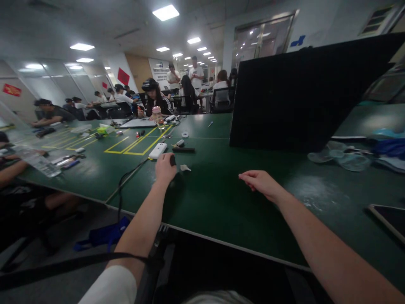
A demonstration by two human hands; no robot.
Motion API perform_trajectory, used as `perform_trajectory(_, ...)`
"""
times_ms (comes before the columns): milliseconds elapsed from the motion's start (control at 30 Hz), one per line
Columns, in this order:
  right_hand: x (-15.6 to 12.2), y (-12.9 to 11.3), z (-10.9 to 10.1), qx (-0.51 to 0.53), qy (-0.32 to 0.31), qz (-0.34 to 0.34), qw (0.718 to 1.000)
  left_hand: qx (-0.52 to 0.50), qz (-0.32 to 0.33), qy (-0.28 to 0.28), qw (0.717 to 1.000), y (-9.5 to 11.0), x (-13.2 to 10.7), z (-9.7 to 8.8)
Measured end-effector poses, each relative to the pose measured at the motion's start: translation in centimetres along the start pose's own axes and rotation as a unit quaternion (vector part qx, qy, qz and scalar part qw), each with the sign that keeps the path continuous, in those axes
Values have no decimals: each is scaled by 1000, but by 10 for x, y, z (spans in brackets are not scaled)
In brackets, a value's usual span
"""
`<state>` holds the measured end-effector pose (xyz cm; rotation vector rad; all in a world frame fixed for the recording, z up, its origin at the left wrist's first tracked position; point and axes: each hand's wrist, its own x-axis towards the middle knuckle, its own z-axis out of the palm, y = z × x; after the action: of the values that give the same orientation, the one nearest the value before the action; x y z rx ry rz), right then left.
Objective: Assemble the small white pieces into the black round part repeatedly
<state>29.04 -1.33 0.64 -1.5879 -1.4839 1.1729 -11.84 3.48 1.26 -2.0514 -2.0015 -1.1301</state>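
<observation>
My left hand [165, 169] is closed around a small dark object [172, 160] at the green table [209, 198], and most of that object is hidden by the fingers. Just right of it lies a small pale, irregular piece [185, 168]. Beyond the hand are a white box-shaped device [157, 150] with a black cable and a slim black bar [186, 150]. My right hand [260, 183] is held farther right, thumb and fingers pressed together in a pinch. Whether anything sits between those fingertips I cannot make out.
A large black panel [294, 97] stands at the back right. Clear plastic fan-like blades [341, 156] lie beside it, and a dark flat frame [390, 219] is at the right edge. A plastic bottle [41, 162] and pens [68, 162] lie left. People sit beyond.
</observation>
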Motion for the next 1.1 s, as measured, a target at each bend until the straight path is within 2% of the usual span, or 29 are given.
perform_trajectory(67,1,0,0,9,6,-2,1000,-57,-85,38,994,-9,7,5)
perform_trajectory(167,-3,-2,0,20,28,-3,999,-181,-180,51,966,-15,13,22)
perform_trajectory(233,-5,-4,1,26,51,-8,998,-239,-203,40,949,-11,15,38)
perform_trajectory(300,-6,-5,2,36,90,-20,995,-259,-199,9,945,-3,16,54)
perform_trajectory(467,-1,1,-2,101,202,-33,974,-242,-115,-93,959,35,20,82)
perform_trajectory(600,1,7,-12,152,255,-56,953,-207,-29,-179,961,83,13,91)
perform_trajectory(700,-2,4,-20,167,270,-63,946,-183,47,-246,951,131,-8,95)
perform_trajectory(800,-5,1,-23,177,288,-69,939,-199,119,-292,928,177,-42,93)
perform_trajectory(867,-5,0,-22,184,300,-75,933,-216,173,-327,904,200,-66,88)
perform_trajectory(967,-3,1,-20,181,280,-75,940,-240,221,-366,872,217,-90,77)
perform_trajectory(1033,-3,1,-18,155,252,-70,953,-262,224,-375,860,216,-94,70)
perform_trajectory(1100,-5,-2,-15,96,237,-68,964,-299,207,-353,862,206,-88,66)
